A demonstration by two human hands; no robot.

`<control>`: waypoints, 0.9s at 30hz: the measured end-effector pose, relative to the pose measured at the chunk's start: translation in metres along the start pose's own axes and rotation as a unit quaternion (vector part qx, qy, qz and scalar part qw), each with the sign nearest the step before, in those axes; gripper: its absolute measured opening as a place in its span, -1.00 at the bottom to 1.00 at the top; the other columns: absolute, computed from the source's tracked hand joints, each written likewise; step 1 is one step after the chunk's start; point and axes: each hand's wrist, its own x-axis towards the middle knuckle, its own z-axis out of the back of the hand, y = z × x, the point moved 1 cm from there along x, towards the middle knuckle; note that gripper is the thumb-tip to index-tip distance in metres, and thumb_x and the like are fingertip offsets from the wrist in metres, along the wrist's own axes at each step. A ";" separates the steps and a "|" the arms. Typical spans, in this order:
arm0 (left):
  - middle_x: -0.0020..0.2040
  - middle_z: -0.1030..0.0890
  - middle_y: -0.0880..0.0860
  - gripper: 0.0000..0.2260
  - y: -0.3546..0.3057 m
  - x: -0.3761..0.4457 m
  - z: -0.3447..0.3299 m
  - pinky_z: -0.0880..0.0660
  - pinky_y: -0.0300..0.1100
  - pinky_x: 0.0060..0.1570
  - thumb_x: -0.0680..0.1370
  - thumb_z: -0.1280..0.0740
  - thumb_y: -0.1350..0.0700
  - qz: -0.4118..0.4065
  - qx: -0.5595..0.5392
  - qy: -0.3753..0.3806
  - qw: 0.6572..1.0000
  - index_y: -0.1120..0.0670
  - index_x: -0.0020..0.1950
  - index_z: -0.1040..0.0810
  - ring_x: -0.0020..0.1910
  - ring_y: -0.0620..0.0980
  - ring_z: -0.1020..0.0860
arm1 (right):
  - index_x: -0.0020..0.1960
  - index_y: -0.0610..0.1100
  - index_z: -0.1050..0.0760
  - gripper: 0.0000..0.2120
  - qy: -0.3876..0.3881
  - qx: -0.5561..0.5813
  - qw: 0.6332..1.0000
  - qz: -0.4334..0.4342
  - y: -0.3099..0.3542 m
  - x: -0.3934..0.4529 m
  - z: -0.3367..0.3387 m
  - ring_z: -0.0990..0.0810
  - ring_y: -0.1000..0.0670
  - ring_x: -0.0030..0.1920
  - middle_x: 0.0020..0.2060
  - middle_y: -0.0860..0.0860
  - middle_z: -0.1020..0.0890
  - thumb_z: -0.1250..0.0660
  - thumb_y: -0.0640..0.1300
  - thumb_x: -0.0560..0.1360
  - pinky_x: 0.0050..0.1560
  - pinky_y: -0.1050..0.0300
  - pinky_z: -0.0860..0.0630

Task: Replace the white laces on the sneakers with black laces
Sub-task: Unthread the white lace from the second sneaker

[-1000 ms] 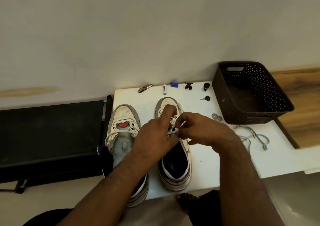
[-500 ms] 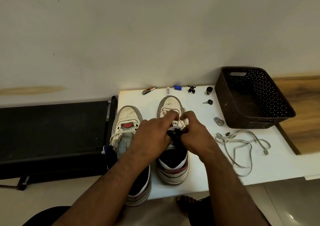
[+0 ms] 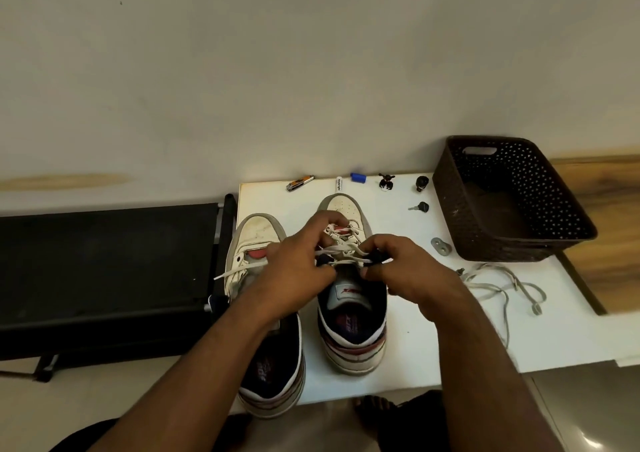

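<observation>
Head view: my left hand (image 3: 298,271) and right hand (image 3: 398,271) each pinch the white lace (image 3: 341,249) across the right-side sneaker (image 3: 349,313) on the white table (image 3: 433,330).

Bare tabletop (image 3: 408,340) at lower centre-right, open to a reaching hand. Blocked at right by loose white lace (image 3: 502,287) and brown basket (image 3: 491,240).

Words too blurry to read
The small white tube (image 3: 338,185) and the shoe insoles (image 3: 352,327) have print, but it is too tiny.
</observation>
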 end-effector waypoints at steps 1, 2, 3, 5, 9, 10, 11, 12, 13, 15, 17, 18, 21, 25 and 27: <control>-0.11 -0.59 -0.11 -0.44 -0.001 0.002 0.000 -0.49 0.09 0.12 0.34 -0.37 0.20 0.001 -0.022 0.000 1.000 -0.31 0.20 -0.37 -0.07 -0.15 -0.60 | 0.00 -0.09 -0.57 -0.84 0.001 0.008 1.000 0.012 0.003 0.001 0.000 -0.54 0.04 -0.14 -0.12 0.00 -0.60 -0.43 -0.25 0.44 -0.28 0.25 -0.43; -0.13 -0.59 -0.08 -0.45 0.000 0.004 0.001 -0.53 0.02 0.05 0.36 -0.42 0.21 0.002 -0.042 -0.001 0.999 -0.28 0.20 -0.38 -0.10 -0.12 -0.61 | -0.05 -0.12 -0.57 -0.88 0.000 0.018 1.000 0.021 0.006 0.002 0.001 -0.53 0.07 -0.19 -0.17 0.00 -0.61 -0.46 -0.21 0.43 -0.31 0.28 -0.39; -0.14 -0.59 -0.05 -0.45 0.000 0.006 0.002 -0.56 -0.05 -0.03 0.37 -0.46 0.23 0.003 -0.054 -0.004 0.999 -0.25 0.20 -0.40 -0.14 -0.12 -0.60 | -0.10 -0.13 -0.58 -0.90 -0.005 0.028 0.999 0.026 0.008 0.003 0.001 -0.52 0.08 -0.22 -0.20 -0.01 -0.62 -0.47 -0.19 0.42 -0.31 0.28 -0.37; -0.17 -0.59 -0.02 -0.49 0.001 0.007 0.004 -0.55 -0.09 -0.13 0.39 -0.50 0.19 0.001 -0.056 -0.025 0.998 -0.24 0.19 -0.42 -0.21 -0.10 -0.59 | -0.18 -0.12 -0.55 -0.92 -0.020 0.066 0.997 0.029 0.013 0.006 0.001 -0.51 0.08 -0.24 -0.25 -0.01 -0.62 -0.46 -0.19 0.43 -0.26 0.24 -0.37; -0.30 -0.60 0.02 -0.71 0.003 0.012 0.004 -0.55 0.01 -0.14 0.46 -0.45 0.12 0.028 -0.045 -0.111 0.992 -0.20 0.07 -0.51 -0.28 0.01 -0.59 | -0.25 -0.10 -0.48 -0.84 -0.037 0.255 0.965 0.051 0.022 0.006 0.002 -0.52 0.02 -0.28 -0.38 -0.02 -0.57 -0.37 -0.26 0.47 -0.11 0.07 -0.41; -0.34 -0.59 0.04 -0.78 0.004 0.012 0.006 -0.55 0.03 -0.15 0.47 -0.43 0.11 0.035 -0.039 -0.132 0.990 -0.17 0.03 -0.53 -0.30 0.04 -0.58 | -0.25 -0.10 -0.46 -0.82 -0.042 0.325 0.943 0.064 0.024 0.006 0.004 -0.50 0.02 -0.34 -0.43 -0.02 -0.53 -0.35 -0.29 0.48 -0.12 0.03 -0.45; -0.37 -0.58 0.06 -0.84 0.004 0.012 0.009 -0.55 0.05 -0.15 0.49 -0.41 0.09 0.043 -0.035 -0.151 0.987 -0.15 -0.01 -0.54 -0.32 0.09 -0.58 | -0.24 -0.10 -0.46 -0.81 -0.051 0.394 0.914 0.080 0.025 0.005 0.005 -0.44 0.03 -0.42 -0.47 -0.02 -0.48 -0.32 -0.32 0.48 -0.16 0.02 -0.50; -0.38 -0.58 0.08 -0.89 0.004 0.011 0.012 -0.55 0.07 -0.17 0.50 -0.39 0.08 0.052 -0.039 -0.170 0.983 -0.13 -0.04 -0.56 -0.33 0.13 -0.58 | -0.20 -0.08 -0.46 -0.81 -0.068 0.448 0.886 0.097 0.027 0.003 0.008 -0.37 0.06 -0.48 -0.47 -0.01 -0.44 -0.30 -0.34 0.48 -0.22 0.05 -0.53; -0.37 -0.60 0.09 -0.95 0.005 0.010 0.017 -0.57 0.09 -0.19 0.51 -0.38 0.04 0.061 -0.044 -0.189 0.979 -0.11 -0.06 -0.57 -0.34 0.14 -0.58 | -0.16 -0.07 -0.46 -0.81 -0.091 0.482 0.864 0.114 0.027 0.002 0.012 -0.32 0.08 -0.52 -0.46 0.00 -0.42 -0.29 -0.35 0.49 -0.29 0.10 -0.53; -0.32 -0.64 0.03 -0.90 0.007 0.008 0.031 -0.60 0.09 -0.14 0.51 -0.37 -0.08 0.084 -0.053 -0.235 0.967 -0.09 -0.06 -0.60 -0.33 0.07 -0.61 | -0.08 -0.03 -0.48 -0.79 -0.140 0.525 0.826 0.151 0.026 0.000 0.021 -0.27 0.10 -0.55 -0.41 0.00 -0.44 -0.28 -0.35 0.49 -0.41 0.21 -0.43; -0.24 -0.65 -0.05 -0.85 0.011 0.006 0.051 -0.59 0.09 -0.04 0.48 -0.37 -0.08 0.109 -0.053 -0.297 0.947 -0.05 -0.05 -0.62 -0.23 -0.02 -0.63 | -0.06 -0.03 -0.48 -0.76 -0.191 0.546 0.795 0.181 0.023 0.000 0.033 -0.25 0.11 -0.55 -0.31 -0.02 -0.47 -0.25 -0.36 0.49 -0.47 0.26 -0.33; -0.19 -0.65 -0.05 -0.87 0.016 0.005 0.064 -0.58 0.09 -0.01 0.48 -0.38 -0.02 0.117 -0.051 -0.325 0.937 -0.04 -0.01 -0.62 -0.19 -0.03 -0.62 | -0.05 -0.03 -0.49 -0.77 -0.219 0.535 0.793 0.190 0.020 0.000 0.038 -0.25 0.11 -0.55 -0.26 -0.04 -0.48 -0.25 -0.36 0.50 -0.48 0.27 -0.31; 0.09 -0.55 0.09 -0.53 0.028 -0.004 0.095 -0.48 0.19 0.17 0.47 -0.40 0.13 0.195 -0.030 -0.368 0.909 -0.08 0.34 -0.36 0.02 0.09 -0.55 | 0.04 -0.06 -0.52 -0.85 -0.311 0.336 0.874 0.164 0.011 0.001 0.048 -0.42 0.06 -0.42 -0.20 0.00 -0.52 -0.33 -0.25 0.51 -0.40 0.14 -0.43; 0.28 -0.47 0.03 -0.52 0.008 -0.013 0.085 -0.21 0.20 0.34 0.42 -0.38 0.09 0.123 0.163 -0.327 0.923 -0.16 0.29 -0.33 0.27 0.10 -0.45 | 0.27 0.09 -0.47 -0.59 -0.235 -0.205 0.950 0.016 -0.002 0.008 0.036 -0.36 -0.15 0.33 0.31 -0.04 -0.41 -0.38 0.14 0.46 0.30 -0.13 -0.35; -0.06 -0.62 -0.14 -0.81 -0.009 -0.011 0.057 -0.15 -0.01 0.35 0.48 -0.37 -0.04 0.071 0.143 -0.189 0.969 -0.18 0.07 -0.47 -0.02 -0.26 -0.53 | 0.22 0.09 -0.50 -0.59 -0.192 -0.199 0.961 0.026 0.004 0.004 0.029 -0.38 -0.10 0.31 0.30 -0.03 -0.43 -0.38 0.21 0.43 0.29 -0.09 -0.37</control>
